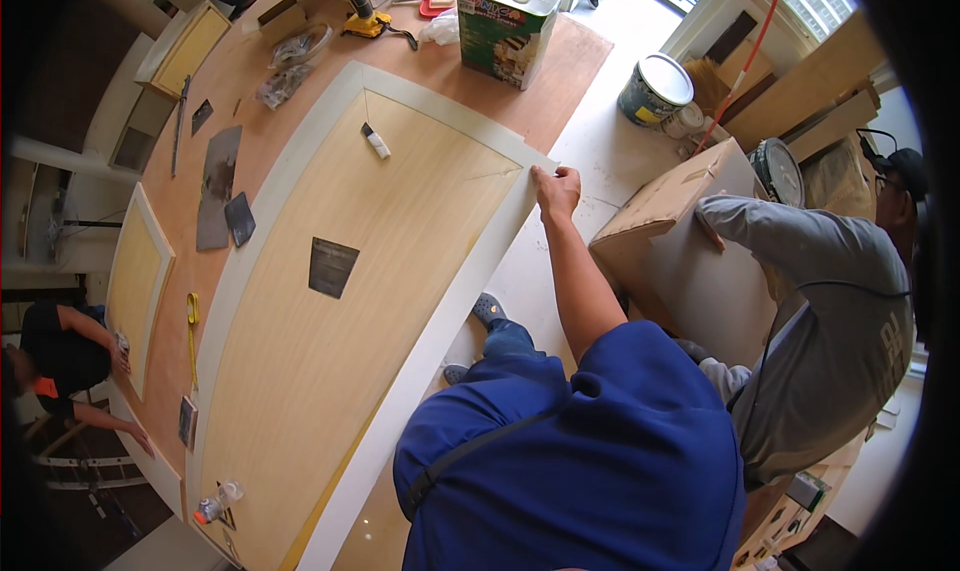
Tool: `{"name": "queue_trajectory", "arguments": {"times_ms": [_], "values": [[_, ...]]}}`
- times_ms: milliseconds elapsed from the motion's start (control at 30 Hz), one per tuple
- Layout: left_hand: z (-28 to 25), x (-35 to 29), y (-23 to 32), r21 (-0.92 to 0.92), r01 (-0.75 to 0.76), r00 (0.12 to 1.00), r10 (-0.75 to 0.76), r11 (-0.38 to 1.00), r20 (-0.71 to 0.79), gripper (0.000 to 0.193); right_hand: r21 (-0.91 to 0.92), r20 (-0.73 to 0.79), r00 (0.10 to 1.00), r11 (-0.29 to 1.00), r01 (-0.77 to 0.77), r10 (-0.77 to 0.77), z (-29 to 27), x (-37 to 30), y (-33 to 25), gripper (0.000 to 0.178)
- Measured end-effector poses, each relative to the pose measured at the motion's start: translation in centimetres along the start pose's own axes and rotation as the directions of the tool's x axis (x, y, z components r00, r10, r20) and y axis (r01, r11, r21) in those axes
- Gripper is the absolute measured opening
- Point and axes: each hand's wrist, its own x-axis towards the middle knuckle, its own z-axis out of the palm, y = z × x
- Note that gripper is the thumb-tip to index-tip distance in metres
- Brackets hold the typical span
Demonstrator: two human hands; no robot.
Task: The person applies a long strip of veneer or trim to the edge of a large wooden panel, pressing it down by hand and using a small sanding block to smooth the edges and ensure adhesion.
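white-bordered beige wood-grain panel (425,201) lies flat across mid-frame, its upper-right corner seemingly pinched by the curled thumb and fingers of the right hand (557,190), likely to steady it. the left hand is out of view; its fingers cannot be told.

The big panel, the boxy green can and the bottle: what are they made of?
The panel looks like smooth wood or veneer, with fine grain; its white border might be paint or laminate. The can seems metal, with printed sides and a shiny top. The bottle is probably clear plastic, because it's see-through.
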Motion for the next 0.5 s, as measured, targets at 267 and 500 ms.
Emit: {"name": "queue_trajectory", "arguments": {"times_ms": [267, 500], "values": [[-0.03, -0.07, 0.16, 0.001, 0.000, 1.000, 0.000, 1.000, 0.003, 0.046, -0.060, 0.007, 1.000, 0.998, -0.026, 0.027, -0.01, -0.34, -0.83, 0.066], [0.08, -0.15, 0.47, -0.002, 0.003, 1.000, -0.003, 1.000, 0.002, 0.046, -0.100, -0.009, 1.000, 0.995, 0.009, -0.010, -0.13, -0.75, -1.12, 0.067]]}}
